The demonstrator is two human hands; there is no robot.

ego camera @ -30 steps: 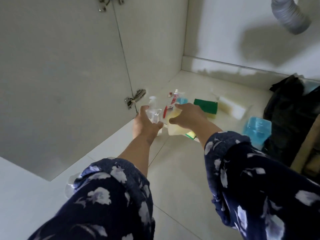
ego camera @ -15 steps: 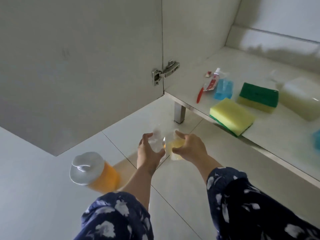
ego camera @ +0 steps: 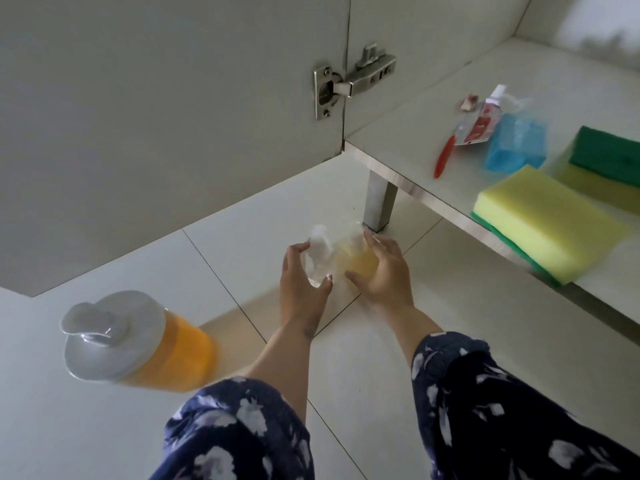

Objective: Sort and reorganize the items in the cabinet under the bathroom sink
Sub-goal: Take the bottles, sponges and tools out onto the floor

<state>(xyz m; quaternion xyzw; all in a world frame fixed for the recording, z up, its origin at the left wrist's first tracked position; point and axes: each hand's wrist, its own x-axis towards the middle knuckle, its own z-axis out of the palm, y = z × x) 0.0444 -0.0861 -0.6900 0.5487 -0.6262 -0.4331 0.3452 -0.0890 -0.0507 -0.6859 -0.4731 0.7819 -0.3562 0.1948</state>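
My left hand (ego camera: 300, 285) grips a small clear bottle (ego camera: 318, 258) low over the tiled floor, in front of the cabinet. Right beside it, my right hand (ego camera: 382, 274) holds a small bottle of yellow liquid (ego camera: 361, 259). The two bottles touch or nearly touch; both are blurred. On the cabinet shelf (ego camera: 408, 188) at the right lie a red toothbrush (ego camera: 445, 157), a toothpaste tube (ego camera: 479, 124), a blue packet (ego camera: 516, 142), a yellow sponge (ego camera: 543, 220) at the shelf's front edge and a green-topped sponge (ego camera: 602, 161) behind it.
A large orange-filled dispenser bottle with a grey pump lid (ego camera: 135, 341) stands on the floor at my left. The open cabinet door (ego camera: 156, 116) with its metal hinge (ego camera: 353, 84) fills the upper left. A metal cabinet leg (ego camera: 379, 206) stands just beyond my hands.
Both hands have carried the two small bottles out of the cabinet and down toward the floor tiles. The view has swung left and down, bringing the orange dispenser into sight.
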